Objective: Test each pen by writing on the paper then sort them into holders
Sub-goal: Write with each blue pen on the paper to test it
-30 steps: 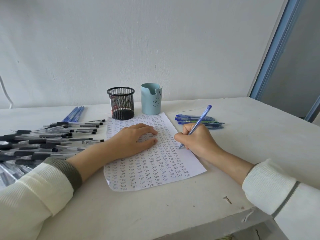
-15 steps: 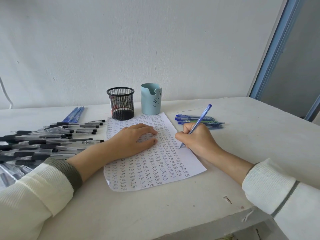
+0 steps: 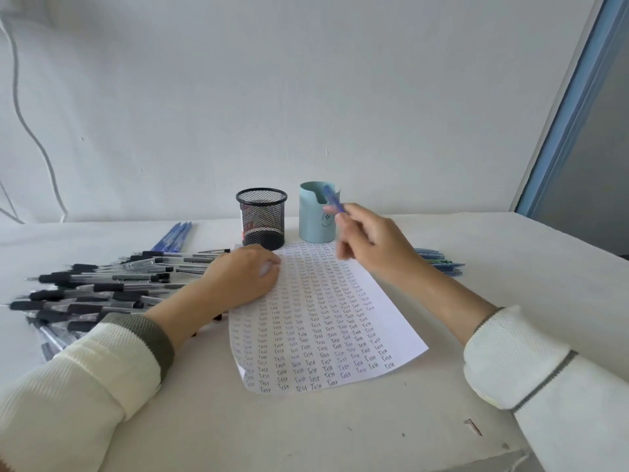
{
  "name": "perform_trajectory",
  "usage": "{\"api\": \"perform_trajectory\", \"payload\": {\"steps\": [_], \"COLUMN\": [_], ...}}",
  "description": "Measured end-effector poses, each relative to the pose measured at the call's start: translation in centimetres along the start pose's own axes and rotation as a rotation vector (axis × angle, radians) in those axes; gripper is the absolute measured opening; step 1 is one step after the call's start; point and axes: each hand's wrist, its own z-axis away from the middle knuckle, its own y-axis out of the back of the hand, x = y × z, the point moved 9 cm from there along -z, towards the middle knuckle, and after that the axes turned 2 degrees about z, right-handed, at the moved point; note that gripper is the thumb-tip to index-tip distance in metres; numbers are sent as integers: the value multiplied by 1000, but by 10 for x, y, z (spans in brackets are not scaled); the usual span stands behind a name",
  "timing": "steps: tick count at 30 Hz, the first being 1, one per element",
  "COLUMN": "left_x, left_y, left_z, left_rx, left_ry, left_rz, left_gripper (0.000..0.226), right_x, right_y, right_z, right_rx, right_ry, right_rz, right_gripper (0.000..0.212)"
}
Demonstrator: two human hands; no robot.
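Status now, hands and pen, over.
Left hand rests on paper. Right hand holds blue pen, up near blue holder. Nothing in the way.

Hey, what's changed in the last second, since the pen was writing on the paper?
The right hand lifted the blue pen off the paper and carried it away from the person, up to the light blue holder; it still grips the pen. The left hand stays resting on the paper. The black mesh holder and the pile of black pens have not moved.

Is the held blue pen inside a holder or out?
Out: right hand grips the blue pen in front of the light blue holder, unreleased.
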Motion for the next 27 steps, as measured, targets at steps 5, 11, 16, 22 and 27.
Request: {"api": "perform_trajectory", "payload": {"steps": [5,11,16,22,27], "left_x": [-13,-10,-9,-10,-10], "left_y": [1,1,1,0,1], "left_z": [-1,-3,-3,-4,-4], "left_rx": [-23,-8,-2,-1,11], "left_ry": [29,18,8,3,-13], "left_rz": [-24,-67,-86,-79,-63], "left_gripper": [37,37,38,38,37], "right_x": [16,29,29,32,40], "right_y": [-49,-59,-63,-65,-66], "right_z": [0,10,15,18,16], "right_rx": [-235,-301,-359,-380,-423], "right_ry": [87,152,128,80,68], "right_rz": [214,269,297,329,341], "right_gripper": [41,20,25,30,38]}}
